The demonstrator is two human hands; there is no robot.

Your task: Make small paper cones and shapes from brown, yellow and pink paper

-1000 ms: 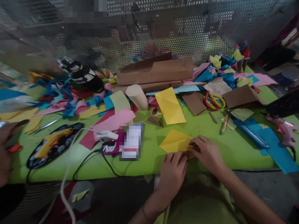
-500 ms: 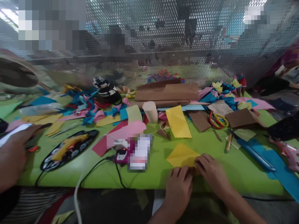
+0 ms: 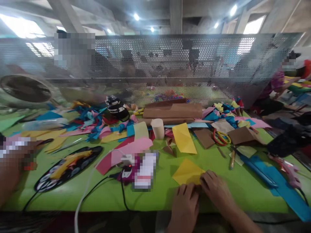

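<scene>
A sheet of yellow paper [image 3: 187, 173] lies flat on the green table, turned so that a corner points away from me. My left hand [image 3: 185, 204] presses its near edge, with the fingers curled and bunched over the paper. On the near right side, my right hand [image 3: 216, 189] grips the same sheet, its fingertips close to those of the left. What the fingertips pinch at the near edge is partly hidden under them. Beyond this sheet lies another creased yellow paper rectangle [image 3: 184, 138], touched by neither hand.
Left of the paper are a phone [image 3: 145, 171], a magenta power strip [image 3: 130, 173] with cables, and a glue gun [image 3: 70, 163] on a black tray. Another person's hand [image 3: 14, 165] is at far left. To the right lie a pencil [image 3: 232, 160], blue paper [image 3: 289, 187] and a pink glue gun [image 3: 288, 168].
The view has tilted upward, so the table sits lower and the ceiling shows. Both my hands stay on the yellow paper, with hardly any change in grip.
</scene>
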